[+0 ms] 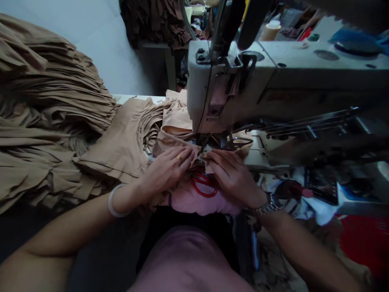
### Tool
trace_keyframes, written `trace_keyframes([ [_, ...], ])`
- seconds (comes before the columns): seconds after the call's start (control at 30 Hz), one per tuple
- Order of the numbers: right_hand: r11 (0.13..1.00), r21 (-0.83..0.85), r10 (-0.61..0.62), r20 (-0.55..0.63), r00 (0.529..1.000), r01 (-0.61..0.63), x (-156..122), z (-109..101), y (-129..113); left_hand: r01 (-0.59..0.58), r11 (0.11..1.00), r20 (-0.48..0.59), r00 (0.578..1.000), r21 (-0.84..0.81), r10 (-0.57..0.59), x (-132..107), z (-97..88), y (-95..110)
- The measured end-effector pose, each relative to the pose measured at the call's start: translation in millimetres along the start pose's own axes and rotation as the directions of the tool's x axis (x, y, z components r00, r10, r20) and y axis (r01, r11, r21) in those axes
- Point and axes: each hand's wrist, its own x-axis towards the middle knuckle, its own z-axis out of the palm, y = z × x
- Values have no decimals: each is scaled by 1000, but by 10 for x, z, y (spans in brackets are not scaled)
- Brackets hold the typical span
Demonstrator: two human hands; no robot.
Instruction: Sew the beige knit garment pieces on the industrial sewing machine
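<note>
My left hand (167, 169), with a ring and a pale bangle, lies on a tan fabric piece (174, 123) with its fingers pressed flat near the needle of a grey sewing machine (231, 87). My right hand (232, 176), a metal watch on its wrist, pinches the fabric's edge just below the presser foot (204, 148). Red-handled scissors (202, 184) lie under and between both hands on pink cloth (194, 200).
Tall stacks of folded tan fabric pieces (45, 117) fill the left side. Dark brown fabric (152, 20) is piled at the back. Clutter, a phone-like dark object (322, 184) and a red bin (364, 239) sit at the right.
</note>
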Motion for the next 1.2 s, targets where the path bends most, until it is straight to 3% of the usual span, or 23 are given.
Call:
trace_keyframes([
  [0.2,987,-91,135,-9,991,-135,36,85,-232,138,990,99,985,30,-140,62,-112,242],
  [0.37,987,-75,144,-16,989,-145,29,98,-385,125,992,-1,992,-15,-125,106,-16,186],
  [0.47,960,-112,258,-6,966,-257,79,101,-281,117,993,-41,992,-31,-118,90,51,187],
  [0.57,931,-164,336,36,941,-327,143,96,-90,199,980,-15,980,2,-199,96,19,287],
  [0.67,962,-82,264,59,963,-259,166,86,-6,275,961,46,960,36,-276,147,-70,405],
  [0.8,978,68,197,39,980,-199,118,78,-93,293,955,70,953,31,-295,201,-99,420],
  [1.0,966,95,245,-29,969,-241,62,152,-205,176,984,-61,982,-32,-178,105,126,265],
  [1.2,907,210,395,-127,910,-364,165,217,-301,211,976,-120,969,-46,-215,78,188,260],
])
